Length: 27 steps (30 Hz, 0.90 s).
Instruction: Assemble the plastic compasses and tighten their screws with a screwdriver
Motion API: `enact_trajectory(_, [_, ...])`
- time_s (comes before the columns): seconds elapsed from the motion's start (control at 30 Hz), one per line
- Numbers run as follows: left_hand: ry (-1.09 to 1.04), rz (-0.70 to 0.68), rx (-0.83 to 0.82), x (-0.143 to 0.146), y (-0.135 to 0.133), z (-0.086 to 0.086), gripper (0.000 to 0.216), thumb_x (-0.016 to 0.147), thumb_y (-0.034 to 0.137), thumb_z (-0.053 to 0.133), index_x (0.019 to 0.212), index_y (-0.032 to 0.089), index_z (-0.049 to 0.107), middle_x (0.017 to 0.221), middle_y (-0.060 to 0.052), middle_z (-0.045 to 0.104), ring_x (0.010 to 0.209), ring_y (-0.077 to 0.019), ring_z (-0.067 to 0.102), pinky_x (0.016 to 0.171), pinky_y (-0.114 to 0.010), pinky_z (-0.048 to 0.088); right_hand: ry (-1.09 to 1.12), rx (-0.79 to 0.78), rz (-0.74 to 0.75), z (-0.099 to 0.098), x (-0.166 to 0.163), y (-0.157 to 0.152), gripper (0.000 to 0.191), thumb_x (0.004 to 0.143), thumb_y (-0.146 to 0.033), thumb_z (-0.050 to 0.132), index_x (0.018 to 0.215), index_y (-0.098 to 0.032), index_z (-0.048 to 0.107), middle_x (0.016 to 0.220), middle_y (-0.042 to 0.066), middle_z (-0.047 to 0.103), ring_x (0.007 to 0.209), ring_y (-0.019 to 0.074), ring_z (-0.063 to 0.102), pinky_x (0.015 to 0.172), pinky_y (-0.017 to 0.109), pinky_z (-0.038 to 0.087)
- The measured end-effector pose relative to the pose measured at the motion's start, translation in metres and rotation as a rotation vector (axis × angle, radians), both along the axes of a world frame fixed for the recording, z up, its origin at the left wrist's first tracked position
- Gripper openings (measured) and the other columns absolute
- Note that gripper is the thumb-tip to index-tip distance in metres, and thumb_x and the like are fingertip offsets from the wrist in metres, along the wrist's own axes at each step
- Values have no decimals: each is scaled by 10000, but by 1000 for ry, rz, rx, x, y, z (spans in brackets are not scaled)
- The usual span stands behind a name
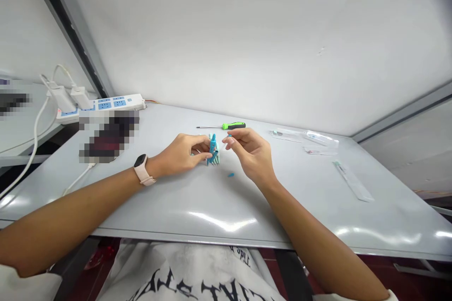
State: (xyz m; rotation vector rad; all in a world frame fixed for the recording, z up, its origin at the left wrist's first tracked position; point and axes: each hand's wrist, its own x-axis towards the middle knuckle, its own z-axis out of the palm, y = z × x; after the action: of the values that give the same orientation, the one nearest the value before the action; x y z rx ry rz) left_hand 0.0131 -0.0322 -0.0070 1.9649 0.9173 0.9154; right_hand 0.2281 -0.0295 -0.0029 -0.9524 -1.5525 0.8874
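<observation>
My left hand (pixel 185 153) is closed on a blue drawing compass (pixel 213 143), its knob up and its legs pointing down. Behind and beside it, partly hidden by my fingers, are pale green pieces (pixel 218 156) with pointed ends that look like more compasses. My right hand (pixel 252 156) pinches a small clear tube (pixel 223 146) with a blue end, just right of the compass. Whether the tube touches the compass I cannot tell. On the table below the hands lies a small blue pointed piece (pixel 230 175).
A green and black screwdriver (pixel 233 125) lies behind the hands. Several clear plastic sleeves (pixel 353 181) are spread on the right of the grey table (pixel 169 211). At the back left are a white power strip (pixel 136 101) with plugged-in chargers, a cable and a blurred-out dark object (pixel 111 138).
</observation>
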Motion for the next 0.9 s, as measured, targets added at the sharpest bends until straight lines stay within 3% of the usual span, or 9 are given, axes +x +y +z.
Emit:
enact_trajectory(0.4, [61,26,32,1,-1,5,135,905,267,660,981,179,729,982,-47,793,873,-190,739,863,-346,600,2,99,-63,-1,-2,-4,246,891,-461,743,981,-243,672,929,41,726,821,196,695,793,399,599])
enact_trajectory(0.77, [47,19,38,-1,1,3,142,914,274,655,993,188,735,967,-31,787,867,-178,736,859,-318,594,-399,281,53,0,2,-5,144,974,-353,609,979,-256,714,936,52,763,859,218,689,766,385,551])
enact_trajectory(0.9, [41,27,26,-1,1,3,126,905,272,668,968,181,727,944,-35,782,861,-179,736,865,-323,595,-446,304,130,0,2,-5,137,969,-294,588,994,-240,711,908,52,756,837,207,686,740,364,542])
